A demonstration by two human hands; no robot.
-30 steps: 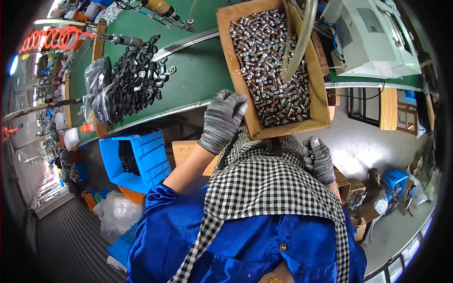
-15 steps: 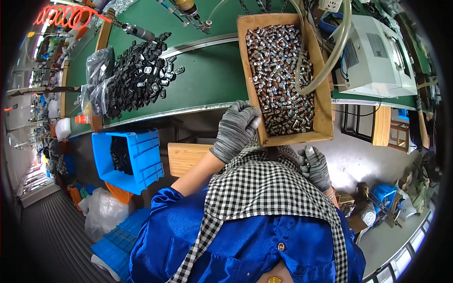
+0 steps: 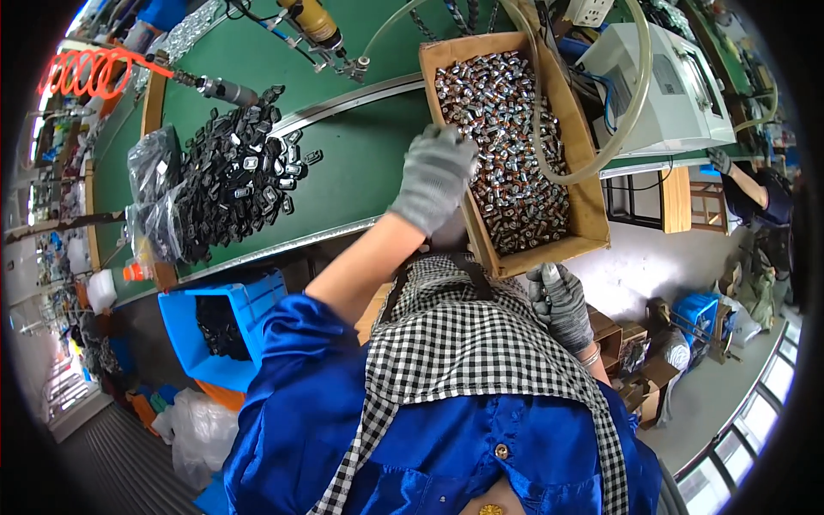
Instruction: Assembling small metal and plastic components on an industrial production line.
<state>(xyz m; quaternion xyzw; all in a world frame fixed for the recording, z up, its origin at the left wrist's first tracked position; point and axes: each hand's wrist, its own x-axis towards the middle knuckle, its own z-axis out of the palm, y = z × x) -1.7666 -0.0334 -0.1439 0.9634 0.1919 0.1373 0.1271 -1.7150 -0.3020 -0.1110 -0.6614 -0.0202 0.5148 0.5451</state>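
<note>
A long cardboard box [image 3: 598, 215] full of small shiny metal cylindrical parts [image 3: 506, 129] rests on the green workbench, its near end jutting past the bench edge. My left hand [image 3: 435, 176], in a grey knitted glove, is at the box's left wall, its fingers by the rim. Motion smears those fingers, so their grip is unclear. Just below the near right corner of the box is my gloved right hand [image 3: 562, 309], fingers curled in. Whatever lies inside them is too small to make out. To the left, a heap of black plastic parts [image 3: 236, 172] spreads over the bench.
A clear hose [image 3: 622, 129] loops over the box, beside a white machine [image 3: 661, 94]. Above the bench hang a yellow-bodied tool [image 3: 313, 24] and a grey driver [image 3: 227, 90] on a red coil. A blue crate [image 3: 249, 300] stands below left. Another person's arm [image 3: 747, 184] shows at far right.
My left hand has moved forward from the box's near left corner along its left wall. My right hand remains curled near the front corner. The whole view has shifted slightly.
</note>
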